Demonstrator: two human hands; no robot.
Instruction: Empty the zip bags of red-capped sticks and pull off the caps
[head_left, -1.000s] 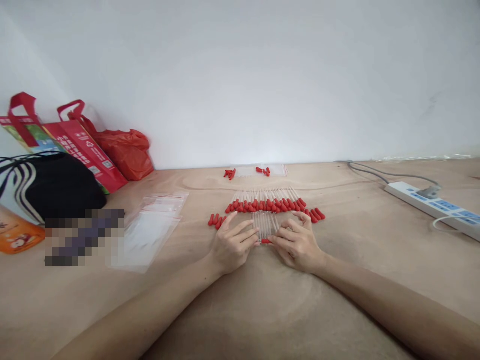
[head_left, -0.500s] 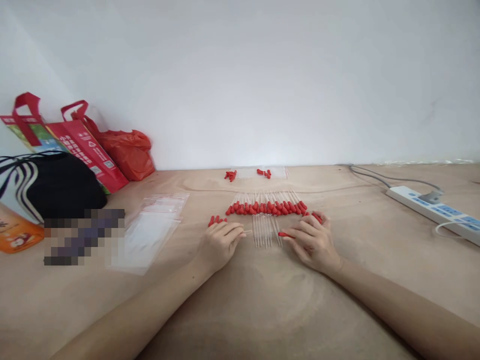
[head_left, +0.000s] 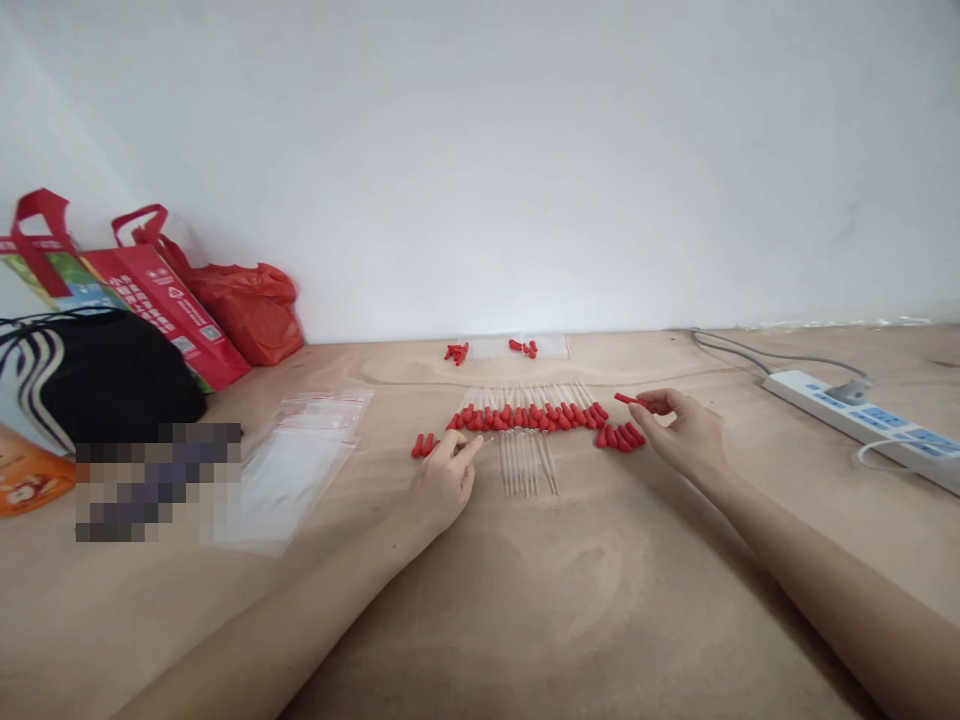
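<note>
A row of thin clear glass droppers with red rubber bulbs (head_left: 534,415) lies on the wooden table (head_left: 525,600). Bare clear tubes (head_left: 527,465) lie just in front of it. My right hand (head_left: 682,432) is raised at the row's right end, pinching one red-bulbed dropper (head_left: 627,399) between thumb and fingers. A few loose red bulbs (head_left: 619,437) lie below it. My left hand (head_left: 444,480) rests on the table, fingers curled and forefinger pointing, beside a small group of red bulbs (head_left: 422,445). It seems to pinch a thin clear tube.
Clear zip bags (head_left: 296,465) lie to the left. Red shopping bags (head_left: 172,295), a black striped bag (head_left: 97,375) and an orange packet (head_left: 30,480) stand at far left. A white power strip (head_left: 874,425) with cables sits at right. More red bulbs (head_left: 491,349) lie near the wall.
My hands have parted from the middle. The right hand carried a red-bulbed dropper up to the row's right end. The left hand drew back to the left.
</note>
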